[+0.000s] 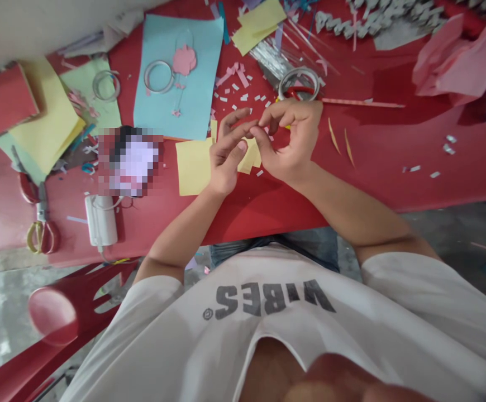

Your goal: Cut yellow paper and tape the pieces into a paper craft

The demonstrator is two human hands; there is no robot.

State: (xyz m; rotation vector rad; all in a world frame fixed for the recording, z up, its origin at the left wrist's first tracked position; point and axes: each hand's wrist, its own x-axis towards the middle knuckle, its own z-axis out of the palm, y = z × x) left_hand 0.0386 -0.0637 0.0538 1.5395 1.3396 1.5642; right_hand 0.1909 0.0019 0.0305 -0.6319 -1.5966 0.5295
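My left hand (228, 156) is over the red table with its fingers spread and slightly bent. Its index fingertip meets my right hand (291, 139), whose thumb and index finger are pinched together. Whatever small thing may be in that pinch is too small to make out. Below the hands lie yellow paper (193, 168) and cut yellow pieces (249, 158), partly hidden by my fingers. Small white and pink scraps (234, 99) are scattered just beyond. A roll of tape (299, 76) lies past my right hand, with red-handled scissors (297, 94) partly covered.
A blue sheet (203, 67) carries another tape roll (158, 77) and a pink paper flower (184, 59). At the left are scissors (41, 212), a white power bank (101, 220) and coloured papers (44, 123). A striped pencil (364, 103) and crumpled pink paper (456, 67) lie right.
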